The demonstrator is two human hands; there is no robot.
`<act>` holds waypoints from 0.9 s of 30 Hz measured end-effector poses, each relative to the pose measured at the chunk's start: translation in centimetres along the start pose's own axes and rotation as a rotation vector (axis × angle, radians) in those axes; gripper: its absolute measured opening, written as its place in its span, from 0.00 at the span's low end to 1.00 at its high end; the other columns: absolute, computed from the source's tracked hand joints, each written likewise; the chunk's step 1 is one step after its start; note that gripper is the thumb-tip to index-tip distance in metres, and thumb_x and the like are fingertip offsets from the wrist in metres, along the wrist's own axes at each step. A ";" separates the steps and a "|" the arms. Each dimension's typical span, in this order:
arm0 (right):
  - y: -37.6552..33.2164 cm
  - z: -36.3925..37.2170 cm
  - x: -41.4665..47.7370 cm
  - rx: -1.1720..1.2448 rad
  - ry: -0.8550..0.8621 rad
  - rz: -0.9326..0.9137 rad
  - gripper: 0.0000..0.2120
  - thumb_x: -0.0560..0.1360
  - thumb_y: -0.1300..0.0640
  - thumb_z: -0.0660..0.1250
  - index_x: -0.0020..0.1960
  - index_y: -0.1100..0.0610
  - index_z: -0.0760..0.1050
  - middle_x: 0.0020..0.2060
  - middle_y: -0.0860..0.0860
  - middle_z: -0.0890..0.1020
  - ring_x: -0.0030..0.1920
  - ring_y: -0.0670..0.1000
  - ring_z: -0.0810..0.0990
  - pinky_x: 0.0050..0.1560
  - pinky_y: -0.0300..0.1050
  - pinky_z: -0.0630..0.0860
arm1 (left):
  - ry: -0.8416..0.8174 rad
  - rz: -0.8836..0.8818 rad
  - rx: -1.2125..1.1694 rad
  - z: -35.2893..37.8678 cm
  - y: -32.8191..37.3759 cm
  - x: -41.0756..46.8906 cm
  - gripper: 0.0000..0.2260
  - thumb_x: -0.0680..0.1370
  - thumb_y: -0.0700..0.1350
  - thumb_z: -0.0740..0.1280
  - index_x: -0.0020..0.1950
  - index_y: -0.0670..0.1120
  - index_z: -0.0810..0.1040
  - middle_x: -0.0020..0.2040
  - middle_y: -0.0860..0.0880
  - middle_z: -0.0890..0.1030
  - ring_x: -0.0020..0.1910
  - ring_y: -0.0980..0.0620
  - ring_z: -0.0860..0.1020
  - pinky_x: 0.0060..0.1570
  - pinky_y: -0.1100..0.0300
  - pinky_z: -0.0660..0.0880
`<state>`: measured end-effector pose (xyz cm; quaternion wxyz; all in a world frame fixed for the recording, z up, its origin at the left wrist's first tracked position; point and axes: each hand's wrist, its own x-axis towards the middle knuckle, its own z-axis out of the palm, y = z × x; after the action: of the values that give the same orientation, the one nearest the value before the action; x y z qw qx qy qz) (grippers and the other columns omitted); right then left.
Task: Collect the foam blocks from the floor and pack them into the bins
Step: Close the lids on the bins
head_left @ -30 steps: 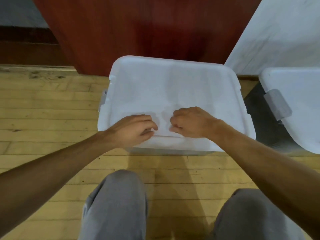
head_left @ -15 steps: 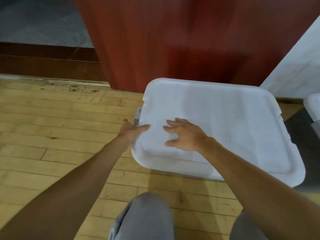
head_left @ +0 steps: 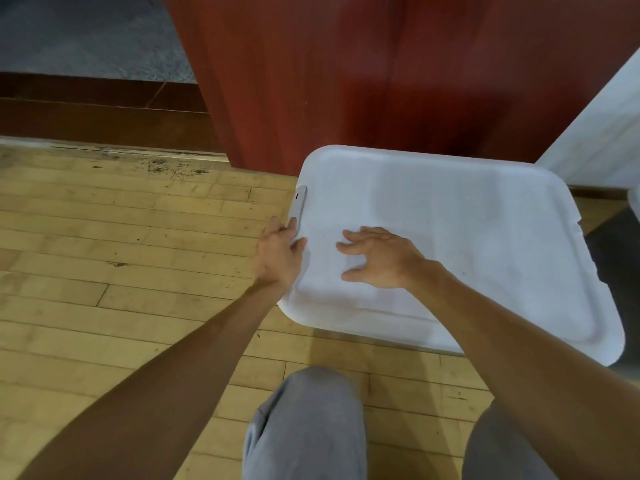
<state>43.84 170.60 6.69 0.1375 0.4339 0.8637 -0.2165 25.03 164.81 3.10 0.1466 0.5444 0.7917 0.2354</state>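
A white plastic bin with its white lid [head_left: 467,237] on stands on the wooden floor, right of centre. My right hand [head_left: 377,258] lies flat on the lid's near-left part, fingers spread. My left hand [head_left: 278,251] is at the bin's left edge, thumb on the lid's rim and fingers reaching toward the grey side latch [head_left: 298,206]. No foam blocks are in view; the lid hides the bin's inside.
A dark red wooden panel [head_left: 346,74] rises right behind the bin. A white wall [head_left: 602,126] is at the right, with a sliver of a second bin [head_left: 635,202] at the right edge. My grey-trousered knees [head_left: 304,427] are in front. Wooden floor [head_left: 121,254] spreads left.
Both hands left the lid's front edge. My left hand slid to the bin's left side by the latch, and my right hand opened flat on the lid. My view shifted left.
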 end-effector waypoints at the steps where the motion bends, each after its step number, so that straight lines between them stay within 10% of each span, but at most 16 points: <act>1: 0.0 0.0 0.1 0.001 -0.005 -0.002 0.31 0.76 0.36 0.61 0.76 0.39 0.56 0.77 0.37 0.52 0.77 0.44 0.48 0.74 0.44 0.50 | -0.010 0.022 0.051 0.0 0.0 -0.1 0.19 0.80 0.47 0.63 0.70 0.43 0.71 0.59 0.43 0.70 0.53 0.44 0.75 0.54 0.52 0.76; 9: 1.4 0.8 -0.5 0.141 0.020 -0.089 0.27 0.79 0.43 0.60 0.76 0.40 0.57 0.76 0.36 0.52 0.77 0.41 0.46 0.74 0.44 0.50 | -0.112 0.082 0.420 -1.2 1.7 -0.3 0.23 0.82 0.50 0.59 0.74 0.43 0.62 0.65 0.43 0.68 0.62 0.44 0.71 0.65 0.52 0.65; 14: 4.9 -1.1 -3.9 0.197 0.225 -0.080 0.15 0.79 0.56 0.62 0.65 0.52 0.76 0.65 0.49 0.77 0.66 0.50 0.73 0.66 0.42 0.67 | -0.201 0.286 0.263 -1.3 6.3 -0.9 0.23 0.78 0.48 0.65 0.72 0.47 0.67 0.68 0.45 0.66 0.68 0.44 0.65 0.69 0.53 0.58; 22: 17.3 -2.2 -14.9 0.025 0.309 0.187 0.12 0.79 0.52 0.63 0.61 0.50 0.77 0.60 0.47 0.77 0.62 0.49 0.74 0.63 0.44 0.72 | -0.522 0.775 0.205 4.5 18.3 -3.9 0.17 0.79 0.51 0.63 0.67 0.50 0.74 0.66 0.52 0.71 0.65 0.52 0.70 0.64 0.62 0.63; 27: 23.0 0.7 -17.5 0.352 0.452 0.578 0.26 0.77 0.43 0.65 0.70 0.53 0.67 0.69 0.52 0.67 0.69 0.55 0.66 0.68 0.52 0.67 | -0.655 0.744 0.328 9.1 22.4 -3.6 0.34 0.75 0.63 0.65 0.78 0.56 0.56 0.79 0.53 0.50 0.78 0.53 0.48 0.74 0.59 0.47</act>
<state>72.76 170.37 7.71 -0.0771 0.7124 0.6644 -0.2125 48.55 170.07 7.25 0.2058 0.8497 0.4840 -0.0382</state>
